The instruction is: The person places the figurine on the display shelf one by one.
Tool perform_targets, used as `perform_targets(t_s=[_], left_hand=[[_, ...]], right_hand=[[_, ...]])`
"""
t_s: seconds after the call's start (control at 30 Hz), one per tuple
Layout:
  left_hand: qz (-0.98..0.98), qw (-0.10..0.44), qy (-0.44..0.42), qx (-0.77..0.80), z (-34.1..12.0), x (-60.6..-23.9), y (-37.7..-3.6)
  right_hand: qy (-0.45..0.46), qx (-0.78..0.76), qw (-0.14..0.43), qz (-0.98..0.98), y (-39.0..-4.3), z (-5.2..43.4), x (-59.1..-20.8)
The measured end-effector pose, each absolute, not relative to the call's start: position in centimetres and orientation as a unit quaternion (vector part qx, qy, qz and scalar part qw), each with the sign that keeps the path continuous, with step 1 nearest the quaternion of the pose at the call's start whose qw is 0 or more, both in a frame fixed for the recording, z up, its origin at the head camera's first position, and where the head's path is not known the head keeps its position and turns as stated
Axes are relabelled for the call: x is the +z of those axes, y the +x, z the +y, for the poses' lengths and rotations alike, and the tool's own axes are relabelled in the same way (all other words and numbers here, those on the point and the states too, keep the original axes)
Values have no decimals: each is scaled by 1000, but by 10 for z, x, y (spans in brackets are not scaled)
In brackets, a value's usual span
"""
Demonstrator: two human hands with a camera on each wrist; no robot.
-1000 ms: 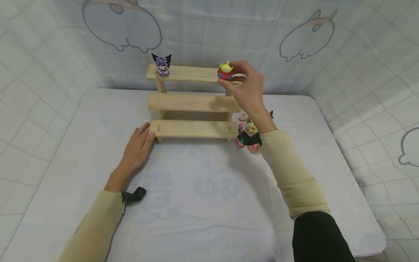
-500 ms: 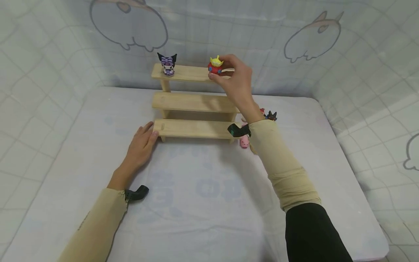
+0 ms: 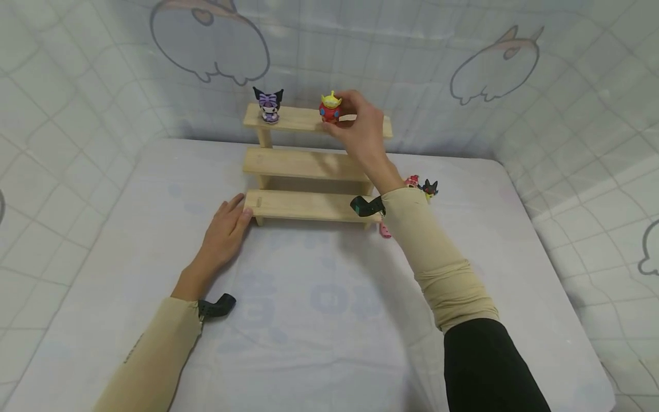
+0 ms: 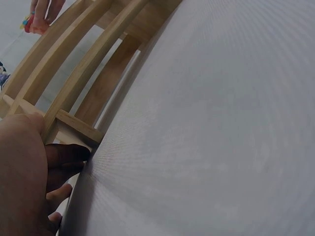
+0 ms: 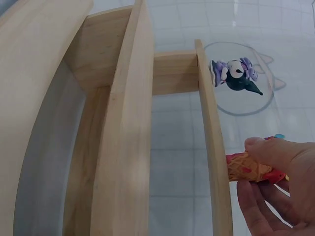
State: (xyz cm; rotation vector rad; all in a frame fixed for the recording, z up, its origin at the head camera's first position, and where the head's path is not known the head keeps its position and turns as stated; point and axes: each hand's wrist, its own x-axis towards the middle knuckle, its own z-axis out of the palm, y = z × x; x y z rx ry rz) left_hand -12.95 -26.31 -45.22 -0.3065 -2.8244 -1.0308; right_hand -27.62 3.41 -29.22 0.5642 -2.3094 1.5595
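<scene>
A small alien figurine with a yellow head and a red body is pinched between the thumb and fingers of my right hand. It is upright at the top tier of a three-step wooden shelf. In the right wrist view, the figurine's orange lattice-patterned lower part meets the top board. My left hand lies at the left end of the lowest step. Its thumb touches the board's corner, and its fingers extend alongside. A figurine with black ears and a purple bow stands at the top tier's left end.
Right of the shelf are more figurines, partly hidden by the right forearm: a black-eared one, a red-and-pink one and a pink one. A white cloth covers the table. Patterned sheets hang behind and at both sides.
My right hand has carried the alien figurine leftward along the top tier, and lowered it slightly in the last half second. My left hand keeps its place against the shelf. The view has shifted slightly.
</scene>
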Motion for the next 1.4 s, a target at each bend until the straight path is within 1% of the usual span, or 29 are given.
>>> perform_targets(t_s=[0.27, 0.6, 0.9, 1.03, 1.2, 1.3, 1.4], left_hand=[[-933, 60, -105, -338, -262, -453, -131], [-932, 59, -101, -342, -262, -455, -133], [-931, 65, -108, -343, -261, -456, -134], [-931, 63, -107, -342, -261, -455, -134], [-932, 60, -107, -340, -263, -455, -134], [-932, 60, -109, -340, -266, -455, -134], [-932, 62, -109, -341, -268, -455, -134]], right_hand=[[204, 532, 142, -809, -281, 32, -296], [195, 546, 119, -806, -288, 21, -297], [189, 542, 113, -811, -285, 24, -301], [181, 563, 112, -798, -280, 31, -303], [175, 592, 128, -776, -268, 42, -309], [175, 602, 144, -765, -256, 48, -311], [174, 604, 160, -761, -236, 54, -311]])
